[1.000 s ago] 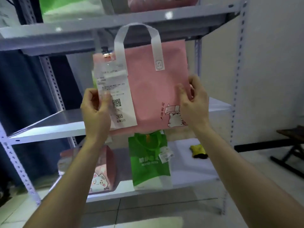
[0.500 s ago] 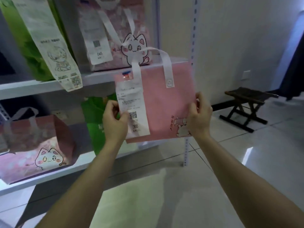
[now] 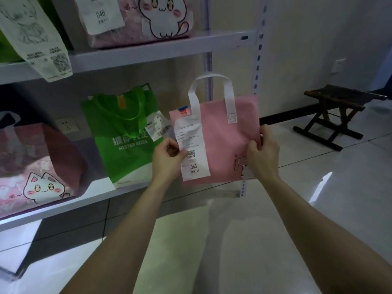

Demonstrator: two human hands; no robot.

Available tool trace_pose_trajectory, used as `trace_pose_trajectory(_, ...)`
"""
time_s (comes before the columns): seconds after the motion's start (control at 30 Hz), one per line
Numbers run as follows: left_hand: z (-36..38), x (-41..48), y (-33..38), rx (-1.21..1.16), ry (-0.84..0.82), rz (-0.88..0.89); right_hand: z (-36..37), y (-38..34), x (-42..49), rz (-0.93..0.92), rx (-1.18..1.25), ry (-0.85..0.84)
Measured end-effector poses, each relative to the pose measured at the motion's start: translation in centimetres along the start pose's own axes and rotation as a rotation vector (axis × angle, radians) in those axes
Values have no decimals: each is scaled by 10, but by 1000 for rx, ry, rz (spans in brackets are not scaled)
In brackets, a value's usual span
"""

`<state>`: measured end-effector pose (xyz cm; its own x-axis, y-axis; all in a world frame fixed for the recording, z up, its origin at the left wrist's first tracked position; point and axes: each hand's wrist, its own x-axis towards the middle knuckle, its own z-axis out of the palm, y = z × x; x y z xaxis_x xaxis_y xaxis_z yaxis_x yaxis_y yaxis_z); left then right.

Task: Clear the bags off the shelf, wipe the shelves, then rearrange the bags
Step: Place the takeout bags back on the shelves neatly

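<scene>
Gripping pink bag (image 3: 220,132) edges, left hand (image 3: 167,160), right hand (image 3: 263,153)

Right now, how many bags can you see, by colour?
Pink: 3 (held pink bag, lower pink bag, upper pink bag)
Green: 2 (lower green bag, upper green bag, only partly in view)
Total: 5
</scene>
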<state>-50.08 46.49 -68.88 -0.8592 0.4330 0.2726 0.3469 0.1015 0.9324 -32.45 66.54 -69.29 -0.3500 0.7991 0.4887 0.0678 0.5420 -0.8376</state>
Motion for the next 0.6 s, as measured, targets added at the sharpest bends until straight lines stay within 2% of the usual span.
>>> trace_pose_trajectory(0.23, -21, 9, -13, 152, 192, 32, 40, -1, -8, 59, 11, -197)
trace_pose_trajectory(0.4, -52, 3, -20, 278, 348, 11, 75, -19, -20, 81, 45, -453)
trace_pose_trajectory(0.47, -61, 2, -22, 310, 360, -6, 86, -19, -22, 108, 16, -441)
trace_pose_trajectory(0.53, -65, 0, -24, 357, 346, -18, 93, -17, -24, 161, -54, -352)
trace_pose_trajectory(0.6, -65, -2, -26, 416, 334, -28, 96, -12, -26, 171, -264, -261)
